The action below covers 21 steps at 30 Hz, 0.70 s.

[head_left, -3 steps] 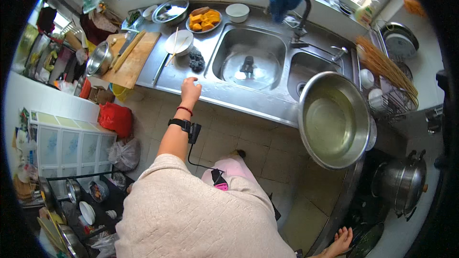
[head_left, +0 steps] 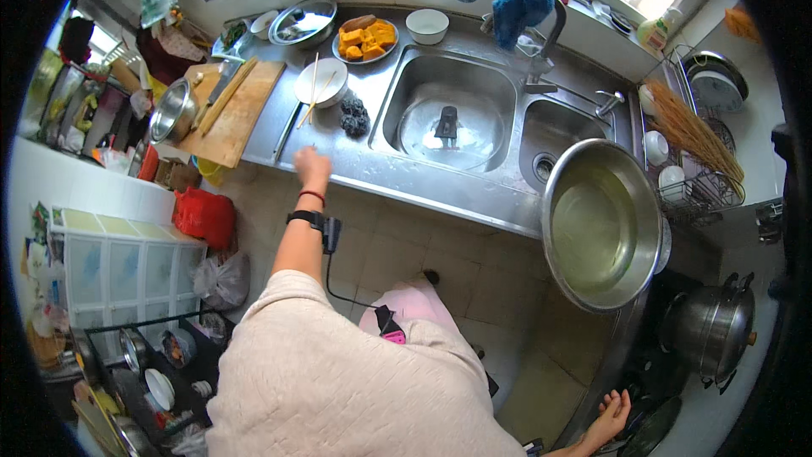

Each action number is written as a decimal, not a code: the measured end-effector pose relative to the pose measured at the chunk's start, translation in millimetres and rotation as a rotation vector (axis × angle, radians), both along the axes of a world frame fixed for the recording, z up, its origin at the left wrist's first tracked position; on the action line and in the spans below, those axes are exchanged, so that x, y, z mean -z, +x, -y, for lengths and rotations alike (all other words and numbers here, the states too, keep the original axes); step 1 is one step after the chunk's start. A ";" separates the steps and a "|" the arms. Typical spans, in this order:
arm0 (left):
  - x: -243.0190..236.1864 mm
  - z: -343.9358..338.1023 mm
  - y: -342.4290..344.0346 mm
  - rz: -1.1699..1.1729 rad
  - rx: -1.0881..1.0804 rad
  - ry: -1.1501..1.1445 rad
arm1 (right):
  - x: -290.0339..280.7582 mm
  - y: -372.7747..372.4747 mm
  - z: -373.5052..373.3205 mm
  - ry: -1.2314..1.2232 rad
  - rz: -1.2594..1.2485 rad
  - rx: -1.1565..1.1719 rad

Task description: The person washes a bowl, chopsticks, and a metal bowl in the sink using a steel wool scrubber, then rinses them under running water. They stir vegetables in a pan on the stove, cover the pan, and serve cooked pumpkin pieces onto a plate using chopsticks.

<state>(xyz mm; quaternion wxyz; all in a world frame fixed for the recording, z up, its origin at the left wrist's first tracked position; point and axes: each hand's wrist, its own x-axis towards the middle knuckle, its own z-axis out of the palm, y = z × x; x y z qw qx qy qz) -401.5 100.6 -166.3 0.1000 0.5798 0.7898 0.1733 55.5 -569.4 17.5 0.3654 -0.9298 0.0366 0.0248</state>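
My left hand (head_left: 311,166) is at the front edge of the steel counter, its fingers curled in and blurred; nothing shows in it. Closest to it lie a thin dark rod-like tool (head_left: 286,134) and a dark, curly scouring pad (head_left: 353,117). Behind these sits a white bowl (head_left: 336,85) with chopsticks (head_left: 314,93) across it. My right hand (head_left: 611,420) is low at the right beside the dark stovetop, fingers apart and loosely bent, with no object visible in it.
A double sink (head_left: 397,131) is set in the counter. On its right front corner rests a large steel basin (head_left: 554,228) holding greenish liquid. A steel pot (head_left: 709,330) stands on the stove. A cutting board (head_left: 245,114) with a knife and a plate of orange chunks (head_left: 366,39) are left.
My left hand has moved left and slightly nearer, away from the scouring pad toward the rod-like tool. The right hand has shifted slightly; the view has turned a little.
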 end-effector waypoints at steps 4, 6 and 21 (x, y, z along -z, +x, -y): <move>14.2 -65.1 -77.5 -0.267 -0.116 0.138 | -39.2 -42.6 -72.7 -0.032 -0.066 -0.155; 17.6 -91.3 -98.6 -0.205 -0.062 0.022 | -55.2 -54.6 -85.5 -0.091 -0.143 -0.204; -17.9 -64.3 -177.4 0.215 0.122 0.027 | -64.8 -62.9 -132.0 -0.017 -0.223 -0.499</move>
